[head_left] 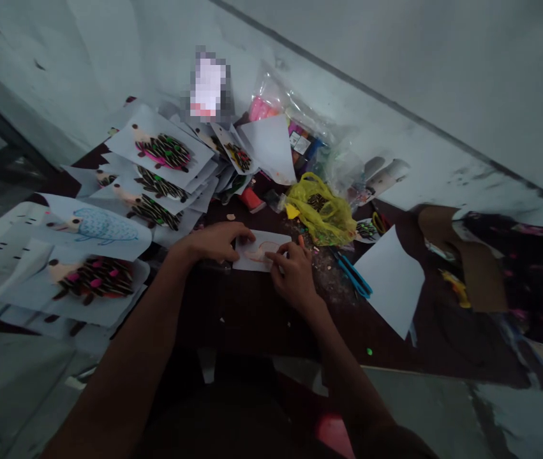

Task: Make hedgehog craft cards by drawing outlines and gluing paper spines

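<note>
A small white paper (247,262) with a pale orange rounded outline lies on the dark table in front of me. My left hand (221,242) rests at its left side, thumb and fingers apart, with fingertips on the paper's edge. Bent fingers of my right hand (295,273) are gathered over the right part of the outline, and the fingertips touch it. Whatever they pinch is too small to make out. A short orange piece (302,241) shows beside the knuckles of that hand; I cannot tell whether it is held.
Stacked papers with hedgehog pictures (163,150) stand at the left. Behind my hands lie a yellow plastic bag (331,220) and clear packaging (295,111). Blue-handled scissors (355,274) and a blank white sheet (393,280) are at the right. A blurred bright device (208,86) stands by the wall.
</note>
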A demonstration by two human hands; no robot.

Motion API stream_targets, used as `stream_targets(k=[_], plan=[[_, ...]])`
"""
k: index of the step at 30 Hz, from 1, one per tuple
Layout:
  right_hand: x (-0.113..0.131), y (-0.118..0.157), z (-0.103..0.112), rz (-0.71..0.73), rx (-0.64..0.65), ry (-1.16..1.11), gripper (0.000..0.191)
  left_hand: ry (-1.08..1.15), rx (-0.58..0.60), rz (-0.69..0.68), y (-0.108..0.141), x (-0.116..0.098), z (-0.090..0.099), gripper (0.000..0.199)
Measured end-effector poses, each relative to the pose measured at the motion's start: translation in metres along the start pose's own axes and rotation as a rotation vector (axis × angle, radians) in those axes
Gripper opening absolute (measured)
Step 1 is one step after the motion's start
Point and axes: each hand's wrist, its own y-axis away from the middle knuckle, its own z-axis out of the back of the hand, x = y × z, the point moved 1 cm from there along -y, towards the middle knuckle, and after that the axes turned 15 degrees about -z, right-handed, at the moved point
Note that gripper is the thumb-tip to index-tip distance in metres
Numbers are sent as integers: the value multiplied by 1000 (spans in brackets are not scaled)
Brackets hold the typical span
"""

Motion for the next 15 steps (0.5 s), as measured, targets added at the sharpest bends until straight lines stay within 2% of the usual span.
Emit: stream_targets(k=[5,10,15], plan=[[8,6,-3,29,31,23,35,51,7,47,1,-4,2,63],[12,9,-4,98,86,57,42,28,-24,5,2,-1,0,62],[9,8,-7,138,107,105,41,41,-31,-8,2,1,0,62]])
